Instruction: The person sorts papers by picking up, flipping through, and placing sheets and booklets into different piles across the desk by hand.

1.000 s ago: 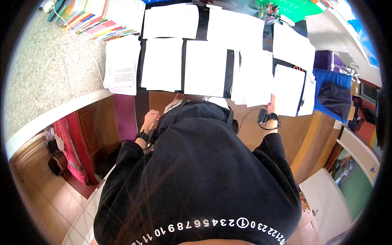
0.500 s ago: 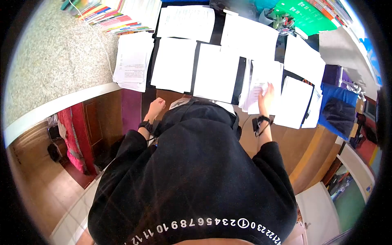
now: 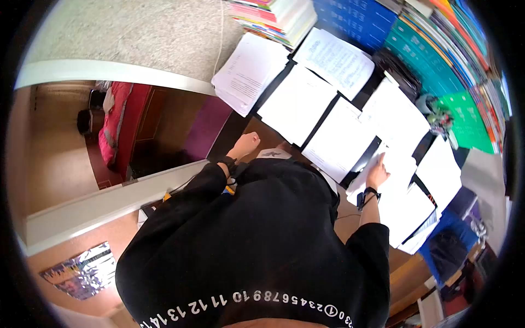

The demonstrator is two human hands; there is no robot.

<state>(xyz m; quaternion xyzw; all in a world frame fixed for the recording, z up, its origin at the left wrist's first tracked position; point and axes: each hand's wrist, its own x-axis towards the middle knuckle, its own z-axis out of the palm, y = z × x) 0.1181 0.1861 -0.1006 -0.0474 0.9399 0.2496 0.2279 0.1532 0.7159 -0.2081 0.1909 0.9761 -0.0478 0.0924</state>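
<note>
My right hand rests on a white paper stack at the right, its index finger stretched out and the other fingers loosely bent. Off the desk edge, by my lap, my left hand is curled; whether anything is inside it is hidden. Nearest to that hand are a blank-looking white stack and a printed stack at the far left. Between my hands lies another sheet pile. Both wrists wear black bands.
Behind the papers stand piled books, a blue folder and a green folder. A small plant-like item is beside the green one. A blue cloth hangs at the right. A pale ledge runs along the left.
The view has turned, so the desk now slants down to the right. My right hand has moved from the paper stack's lower edge up onto its sheets. My left hand stays curled.
</note>
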